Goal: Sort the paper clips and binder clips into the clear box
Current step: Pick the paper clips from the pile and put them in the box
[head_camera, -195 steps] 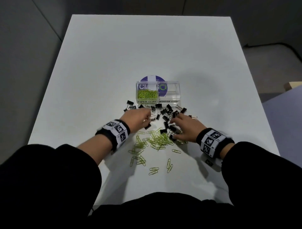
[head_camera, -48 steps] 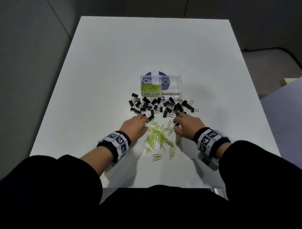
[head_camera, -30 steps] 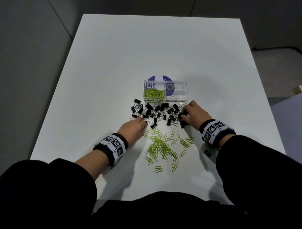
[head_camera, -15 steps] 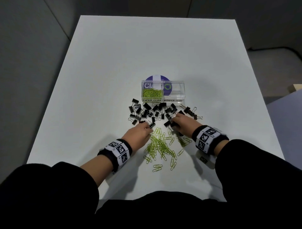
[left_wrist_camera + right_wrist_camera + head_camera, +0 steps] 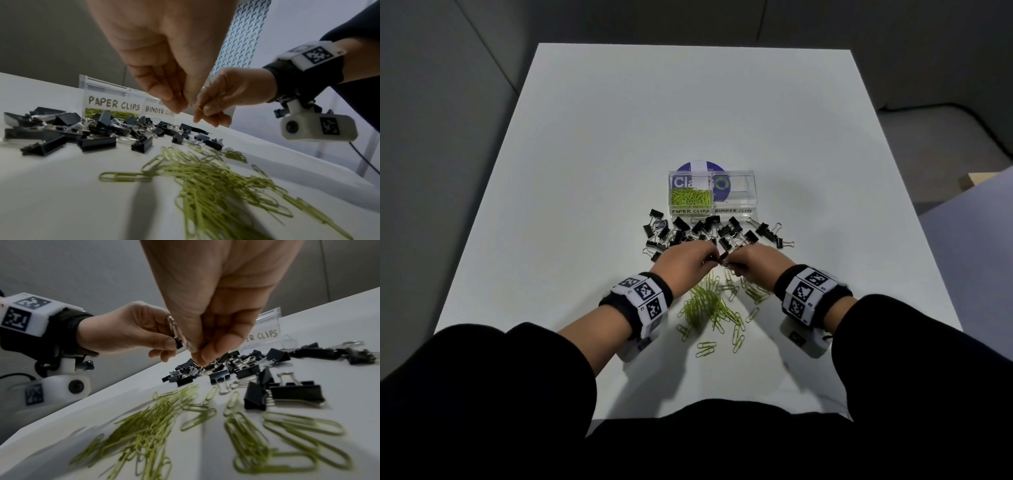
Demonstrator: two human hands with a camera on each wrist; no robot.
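Observation:
A clear two-compartment box [image 5: 736,209] stands mid-table, labelled PAPER CLIPS and BINDER CLIPS [image 5: 159,111]. Its left compartment holds green paper clips [image 5: 690,197]; the right one looks empty. Black binder clips [image 5: 705,231] lie scattered in front of the box. Loose green paper clips [image 5: 710,305] lie nearer me. My left hand [image 5: 685,260] and right hand [image 5: 751,262] meet just above the near edge of the binder clip pile. Between them they pinch one small black binder clip [image 5: 176,335], the left hand [image 5: 162,344] at its body and the right hand [image 5: 206,110] at its wire handle.
The white table [image 5: 592,144] reaches far beyond the box, with dark floor past its edges. A round purple-and-white label [image 5: 698,166] shows behind the box. Black sleeves cover both forearms at the table's near edge.
My hands were apart at the edge of the binder clip pile. They have come together and lifted one binder clip a little off the table.

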